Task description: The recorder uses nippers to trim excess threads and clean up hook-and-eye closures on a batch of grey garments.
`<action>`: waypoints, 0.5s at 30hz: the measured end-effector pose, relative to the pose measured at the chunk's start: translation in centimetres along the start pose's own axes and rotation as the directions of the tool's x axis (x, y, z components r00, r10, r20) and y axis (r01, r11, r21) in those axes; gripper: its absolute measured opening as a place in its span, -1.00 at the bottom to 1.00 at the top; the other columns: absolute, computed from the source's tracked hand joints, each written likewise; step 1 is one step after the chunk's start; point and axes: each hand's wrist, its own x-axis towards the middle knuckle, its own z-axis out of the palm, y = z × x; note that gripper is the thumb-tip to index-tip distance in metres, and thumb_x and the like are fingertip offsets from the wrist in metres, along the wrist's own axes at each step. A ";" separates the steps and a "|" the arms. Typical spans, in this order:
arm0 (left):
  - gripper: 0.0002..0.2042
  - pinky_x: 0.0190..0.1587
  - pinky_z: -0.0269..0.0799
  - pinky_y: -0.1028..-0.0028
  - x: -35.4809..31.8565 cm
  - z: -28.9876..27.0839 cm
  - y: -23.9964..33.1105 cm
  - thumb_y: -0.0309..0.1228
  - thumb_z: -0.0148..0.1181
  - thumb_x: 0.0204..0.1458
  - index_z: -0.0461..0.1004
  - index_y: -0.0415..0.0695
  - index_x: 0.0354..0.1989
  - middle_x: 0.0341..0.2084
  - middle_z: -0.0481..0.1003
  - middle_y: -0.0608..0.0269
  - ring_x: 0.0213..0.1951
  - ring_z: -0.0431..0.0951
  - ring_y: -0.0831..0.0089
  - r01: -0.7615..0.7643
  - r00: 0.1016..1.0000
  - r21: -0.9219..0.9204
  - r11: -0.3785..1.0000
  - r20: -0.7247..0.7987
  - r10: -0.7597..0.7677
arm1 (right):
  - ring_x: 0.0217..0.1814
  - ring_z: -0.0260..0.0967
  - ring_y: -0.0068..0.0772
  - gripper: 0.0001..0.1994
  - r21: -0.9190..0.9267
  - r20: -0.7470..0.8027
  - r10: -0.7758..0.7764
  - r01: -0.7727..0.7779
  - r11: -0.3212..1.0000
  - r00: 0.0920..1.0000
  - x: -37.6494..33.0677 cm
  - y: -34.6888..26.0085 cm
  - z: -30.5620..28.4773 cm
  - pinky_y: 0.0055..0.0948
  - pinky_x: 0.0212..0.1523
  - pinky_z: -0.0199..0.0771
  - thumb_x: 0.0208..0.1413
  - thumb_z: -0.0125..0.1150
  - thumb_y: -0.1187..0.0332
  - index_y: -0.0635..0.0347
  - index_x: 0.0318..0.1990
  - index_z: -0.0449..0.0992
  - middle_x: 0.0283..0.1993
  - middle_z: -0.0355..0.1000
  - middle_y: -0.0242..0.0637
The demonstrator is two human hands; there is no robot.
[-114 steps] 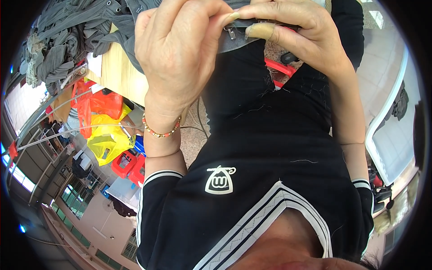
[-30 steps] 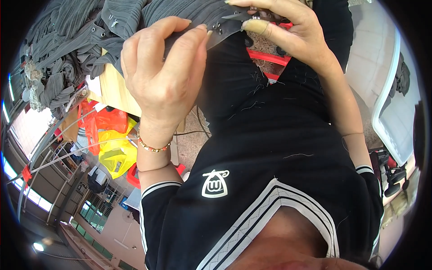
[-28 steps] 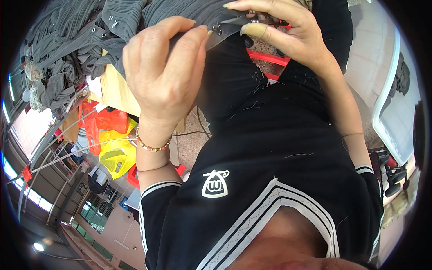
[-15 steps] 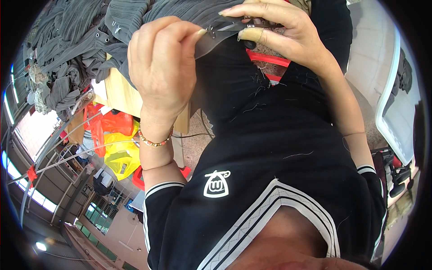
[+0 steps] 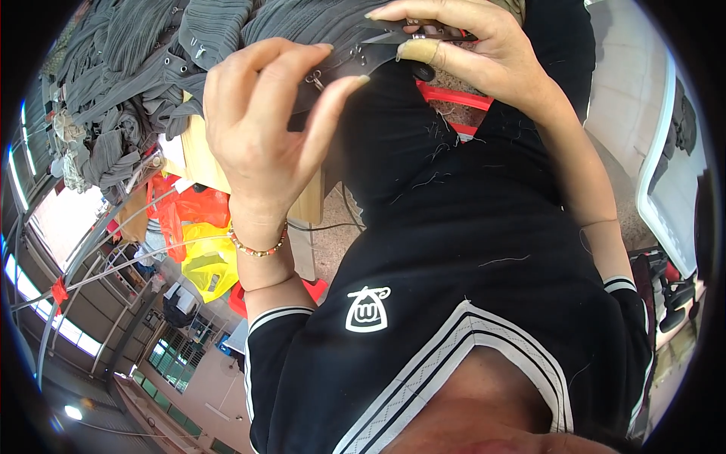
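Note:
My left hand (image 5: 253, 125) is open, thumb and forefinger apart, over the edge of a dark grey ribbed garment (image 5: 306, 26). Small metal hooks (image 5: 314, 79) show on the cloth between those fingers, with more fittings (image 5: 356, 51) just to the right. In my right hand (image 5: 495, 57) is a pair of thread snips (image 5: 384, 37), the pale blade pointing left toward the fittings. The fingers hide most of the snips' body. A yellowish covering wraps my right thumb (image 5: 420, 51).
More grey garments (image 5: 113, 76) lie heaped at the far left on a wooden table (image 5: 208, 155). Red (image 5: 200, 208) and yellow plastic bags (image 5: 212, 261) hang below it. A white bin (image 5: 665, 166) stands at the right. Loose threads cling to my black clothes (image 5: 446, 212).
My left hand has opened from a pinch at the garment's edge and drawn slightly left, uncovering metal hooks. The right hand keeps the snips in nearly the same place.

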 end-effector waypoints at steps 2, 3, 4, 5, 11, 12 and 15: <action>-0.72 -0.18 0.40 0.36 0.0 0.0 0.1 -0.42 0.52 -0.17 0.65 -0.08 -0.22 -0.26 0.54 0.30 -0.25 0.49 0.31 -0.034 0.999 0.039 0.999 0.011 0.034 | -0.21 0.41 -0.45 -0.64 -0.062 0.040 0.285 -0.282 0.957 0.958 -0.1 -0.2 -0.1 -0.50 -0.18 0.40 0.13 0.37 0.52 0.27 0.11 0.57 -0.20 0.47 -0.28; -0.72 -0.17 0.39 0.37 0.1 0.1 0.2 -0.43 0.53 -0.17 0.66 -0.07 -0.22 -0.26 0.54 0.32 -0.25 0.49 0.33 -0.071 0.997 0.073 0.995 0.021 0.070 | -0.21 0.41 -0.46 -0.64 0.014 -0.011 0.011 -0.010 1.000 1.000 -0.4 2.1 0.3 -0.50 -0.18 0.40 0.13 0.37 0.52 0.27 0.11 0.57 -0.20 0.47 -0.28; -0.74 -0.17 0.38 0.38 0.1 0.3 0.2 -0.45 0.50 -0.16 0.68 -0.03 -0.23 -0.25 0.54 0.35 -0.26 0.50 0.35 -0.072 0.997 0.089 0.993 0.009 0.072 | -0.20 0.40 -0.46 -0.63 0.076 -0.076 -0.260 0.266 0.961 0.963 -0.6 3.5 0.6 -0.51 -0.18 0.40 0.13 0.37 0.52 0.27 0.11 0.57 -0.20 0.47 -0.28; -0.74 -0.17 0.38 0.38 -0.2 0.4 0.1 -0.45 0.50 -0.16 0.68 -0.03 -0.23 -0.25 0.54 0.35 -0.26 0.50 0.35 -0.063 0.998 0.094 0.994 0.010 0.062 | -0.20 0.40 -0.46 -0.63 0.086 -0.072 -0.260 0.265 0.960 0.963 -0.4 2.3 0.5 -0.51 -0.18 0.40 0.13 0.37 0.52 0.27 0.11 0.57 -0.20 0.47 -0.28; -0.80 -0.17 0.36 0.40 0.0 1.0 -0.3 -0.49 0.43 -0.12 0.65 -0.07 -0.26 -0.23 0.56 0.37 -0.25 0.54 0.39 -0.159 0.986 0.158 0.975 -0.026 0.165 | -0.21 0.39 -0.46 -0.63 -0.035 0.051 0.288 -0.286 0.958 0.956 -0.2 -0.5 0.0 -0.51 -0.17 0.39 0.13 0.37 0.52 0.28 0.12 0.57 -0.20 0.46 -0.28; -0.80 -0.17 0.36 0.40 0.2 1.1 -0.4 -0.50 0.42 -0.11 0.64 -0.08 -0.27 -0.24 0.57 0.36 -0.25 0.54 0.39 -0.184 0.981 0.156 0.970 -0.032 0.191 | -0.21 0.39 -0.46 -0.63 0.043 0.003 0.007 -0.007 0.999 1.000 -0.6 2.0 0.4 -0.51 -0.17 0.39 0.12 0.37 0.53 0.28 0.12 0.57 -0.20 0.46 -0.28; -0.81 -0.16 0.37 0.40 0.4 1.4 -0.5 -0.52 0.41 -0.10 0.61 -0.08 -0.28 -0.25 0.57 0.36 -0.25 0.55 0.38 -0.192 0.978 0.141 0.971 -0.050 0.201 | -0.21 0.39 -0.46 -0.62 0.092 -0.064 -0.281 0.286 0.954 0.958 -0.8 3.6 0.8 -0.50 -0.17 0.38 0.12 0.37 0.53 0.28 0.12 0.57 -0.20 0.46 -0.29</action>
